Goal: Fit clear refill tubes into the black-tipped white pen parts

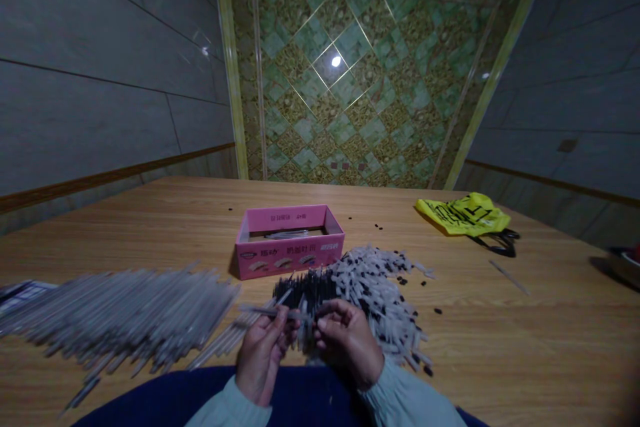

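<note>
My left hand pinches a thin clear pen barrel between thumb and fingers, holding it nearly level. Close by on the right, the fingers of my right hand are drawn together near the barrel's end; what they hold is too small to make out. Behind my hands lies a cluster of thin black pen parts. A heap of small translucent caps mixed with black bits spreads beside my right hand. Several loose barrels lie to the left of my left hand.
A big pile of clear barrels covers the left of the wooden table. An open pink box with a few slim pens inside stands beyond my hands. At right are a yellow bag, a black strap-like item and one lone barrel.
</note>
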Motion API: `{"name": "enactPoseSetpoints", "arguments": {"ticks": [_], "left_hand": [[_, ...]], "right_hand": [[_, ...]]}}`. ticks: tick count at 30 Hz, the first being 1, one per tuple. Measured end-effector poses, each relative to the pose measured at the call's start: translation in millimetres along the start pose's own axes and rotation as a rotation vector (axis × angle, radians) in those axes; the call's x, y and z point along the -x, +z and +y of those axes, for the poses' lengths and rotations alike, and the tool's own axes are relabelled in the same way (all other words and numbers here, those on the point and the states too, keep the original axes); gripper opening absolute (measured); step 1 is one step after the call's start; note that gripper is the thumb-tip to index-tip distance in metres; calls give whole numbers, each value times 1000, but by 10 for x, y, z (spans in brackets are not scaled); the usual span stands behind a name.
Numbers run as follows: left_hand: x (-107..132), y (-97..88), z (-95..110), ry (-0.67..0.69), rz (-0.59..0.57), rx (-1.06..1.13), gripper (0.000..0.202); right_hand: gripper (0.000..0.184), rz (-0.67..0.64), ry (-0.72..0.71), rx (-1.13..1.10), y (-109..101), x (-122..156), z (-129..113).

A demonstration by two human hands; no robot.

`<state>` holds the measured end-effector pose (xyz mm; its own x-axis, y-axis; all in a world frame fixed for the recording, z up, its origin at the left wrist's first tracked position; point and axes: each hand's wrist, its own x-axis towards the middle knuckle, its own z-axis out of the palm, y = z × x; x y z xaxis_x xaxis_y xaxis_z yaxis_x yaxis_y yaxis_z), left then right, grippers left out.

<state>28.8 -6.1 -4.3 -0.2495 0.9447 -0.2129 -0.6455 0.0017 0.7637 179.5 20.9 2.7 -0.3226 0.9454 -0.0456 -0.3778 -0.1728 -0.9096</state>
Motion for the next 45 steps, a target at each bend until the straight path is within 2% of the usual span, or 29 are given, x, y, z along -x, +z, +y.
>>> {"name": "enactPoseSetpoints", "arguments": {"ticks": [8, 12, 25, 35, 39, 43, 45], "left_hand": [[36, 12, -3, 34, 1, -66, 32], [46, 17, 2, 37, 10, -77, 33], [63, 65, 30, 32, 40, -70, 35], [105, 87, 48, 38, 8, -144, 38], [114, 86, 34, 78, -22, -157, 36], [107, 78, 28, 97, -64, -185, 33], [106, 82, 40, 90, -50, -174, 33]], "right_hand": [[20, 81, -264, 371, -13, -13, -19], [13, 104, -269, 444, 9, 3, -39], [11, 111, -281, 515, -16, 2, -11], [11, 123, -306, 518, -23, 9, 3], [18, 101, -288, 503, -36, 1, 42], [46, 47, -181, 576, -44, -4, 69], [44, 44, -220, 615, -39, 3, 53]]}}
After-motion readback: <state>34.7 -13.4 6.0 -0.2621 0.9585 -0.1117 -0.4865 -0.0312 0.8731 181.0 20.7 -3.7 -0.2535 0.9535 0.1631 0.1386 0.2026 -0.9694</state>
